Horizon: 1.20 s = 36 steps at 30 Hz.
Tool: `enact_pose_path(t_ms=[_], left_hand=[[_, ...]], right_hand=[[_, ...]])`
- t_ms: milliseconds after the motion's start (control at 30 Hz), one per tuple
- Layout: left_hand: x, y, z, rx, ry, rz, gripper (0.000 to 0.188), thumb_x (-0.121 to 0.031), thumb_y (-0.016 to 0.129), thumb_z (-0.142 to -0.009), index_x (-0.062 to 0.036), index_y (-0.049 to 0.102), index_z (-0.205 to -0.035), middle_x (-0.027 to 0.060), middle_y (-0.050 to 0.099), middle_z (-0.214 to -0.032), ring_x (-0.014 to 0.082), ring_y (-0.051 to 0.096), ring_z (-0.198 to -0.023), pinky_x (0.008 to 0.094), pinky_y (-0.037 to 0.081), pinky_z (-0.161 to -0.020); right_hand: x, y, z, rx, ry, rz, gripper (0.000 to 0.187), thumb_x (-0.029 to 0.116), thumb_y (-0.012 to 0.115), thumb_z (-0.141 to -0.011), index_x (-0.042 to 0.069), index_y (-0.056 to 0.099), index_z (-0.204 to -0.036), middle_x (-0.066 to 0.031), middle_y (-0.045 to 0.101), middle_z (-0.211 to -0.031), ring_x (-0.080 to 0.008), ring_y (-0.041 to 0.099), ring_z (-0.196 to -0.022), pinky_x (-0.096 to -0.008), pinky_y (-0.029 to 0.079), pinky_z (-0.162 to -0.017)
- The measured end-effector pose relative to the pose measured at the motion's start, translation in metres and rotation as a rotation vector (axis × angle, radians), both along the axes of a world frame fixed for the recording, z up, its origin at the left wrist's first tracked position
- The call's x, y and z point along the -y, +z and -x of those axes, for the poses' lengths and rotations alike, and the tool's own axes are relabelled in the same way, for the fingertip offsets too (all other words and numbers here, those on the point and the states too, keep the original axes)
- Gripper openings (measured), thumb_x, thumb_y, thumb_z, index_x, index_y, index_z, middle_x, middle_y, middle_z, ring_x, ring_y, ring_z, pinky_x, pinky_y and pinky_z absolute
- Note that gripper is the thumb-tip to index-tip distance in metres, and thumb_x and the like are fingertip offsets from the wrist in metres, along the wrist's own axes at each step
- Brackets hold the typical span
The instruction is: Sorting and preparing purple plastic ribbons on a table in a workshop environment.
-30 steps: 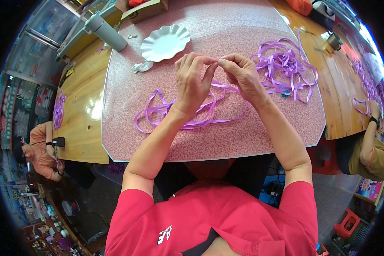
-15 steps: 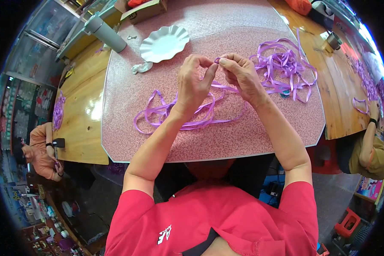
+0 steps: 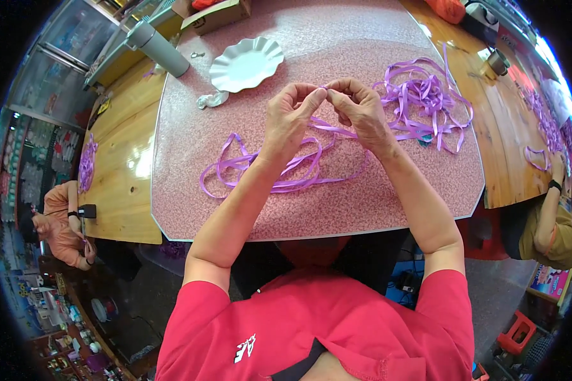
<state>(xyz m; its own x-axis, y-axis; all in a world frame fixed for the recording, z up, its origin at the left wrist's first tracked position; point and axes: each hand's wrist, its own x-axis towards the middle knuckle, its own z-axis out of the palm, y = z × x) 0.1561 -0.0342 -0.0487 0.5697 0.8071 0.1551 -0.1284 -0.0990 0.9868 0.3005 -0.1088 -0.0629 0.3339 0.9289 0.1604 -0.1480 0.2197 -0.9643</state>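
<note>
Over the middle of the pink speckled table mat (image 3: 299, 219), my left hand (image 3: 291, 114) and my right hand (image 3: 357, 111) meet at the fingertips. Both are closed in a pinch on a purple ribbon (image 3: 329, 129); only a sliver of it shows between the thumbs. One stretch of that ribbon runs beneath my right wrist. Loose ribbon loops (image 3: 292, 184) lie on the mat under and beside my left forearm. A larger tangled heap of purple ribbon (image 3: 419, 95) rests to the right of my right hand, with a small teal piece (image 3: 425, 139) at its lower edge.
Beyond my left hand sit a white scalloped plate (image 3: 246, 65) and a crumpled white wad (image 3: 212, 100). A grey tumbler (image 3: 159, 49) and a cardboard box (image 3: 216, 17) stand farther back. One person (image 3: 63, 222) sits at the left, another (image 3: 550, 219) at the right.
My left hand has moved slightly right, its thumb now touching my right fingertips. Less of the pinched ribbon shows. The ribbon loops and heap stay put.
</note>
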Motion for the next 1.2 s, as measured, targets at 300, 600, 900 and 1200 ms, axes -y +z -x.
enact_pose_path(t_ms=[300, 600, 900, 1200], left_hand=[[0.004, -0.009, -0.003, 0.256, -0.02, 0.184, 0.011, -0.011, 0.065, -0.092, -0.0003, 0.065, -0.096, 0.0038, 0.066, -0.092, 0.0094, 0.059, -0.082, 0.0247, 0.049, -0.077], [0.002, -0.007, -0.006, 0.044, 0.131, -0.095, 0.013, -0.01, 0.068, -0.09, 0.002, 0.066, -0.093, 0.0066, 0.067, -0.085, 0.009, 0.062, -0.081, 0.0228, 0.051, -0.072], [0.007, -0.011, -0.007, -0.002, 0.179, -0.345, 0.008, -0.007, 0.068, -0.088, 0.0005, 0.067, -0.092, 0.0084, 0.068, -0.088, 0.0145, 0.065, -0.084, 0.0283, 0.051, -0.077], [0.003, -0.008, -0.012, -0.057, 0.267, -0.697, 0.009, -0.003, 0.069, -0.082, 0.0006, 0.063, -0.089, 0.0111, 0.063, -0.086, 0.0222, 0.064, -0.081, 0.0335, 0.05, -0.074]], right_hand=[[0.002, 0.002, 0.002, 0.057, -0.007, -0.018, 0.015, 0.02, 0.066, -0.092, 0.006, 0.067, -0.099, 0.0061, 0.056, -0.073, -0.0008, 0.042, -0.057, -0.0175, 0.033, -0.049], [0.0, -0.001, 0.007, 0.335, -0.184, -0.091, 0.014, 0.014, 0.066, -0.093, 0.002, 0.067, -0.099, 0.004, 0.061, -0.081, -0.0027, 0.053, -0.072, -0.0194, 0.044, -0.062], [0.002, 0.004, -0.002, 0.053, -0.094, 0.098, 0.017, 0.019, 0.066, -0.092, 0.003, 0.068, -0.097, 0.0056, 0.058, -0.076, -0.0012, 0.048, -0.068, -0.0185, 0.038, -0.057], [-0.001, 0.002, 0.005, 0.219, -0.215, -0.036, 0.016, 0.02, 0.066, -0.092, 0.004, 0.068, -0.094, 0.0103, 0.052, -0.069, 0.0, 0.043, -0.062, -0.0186, 0.034, -0.053]])
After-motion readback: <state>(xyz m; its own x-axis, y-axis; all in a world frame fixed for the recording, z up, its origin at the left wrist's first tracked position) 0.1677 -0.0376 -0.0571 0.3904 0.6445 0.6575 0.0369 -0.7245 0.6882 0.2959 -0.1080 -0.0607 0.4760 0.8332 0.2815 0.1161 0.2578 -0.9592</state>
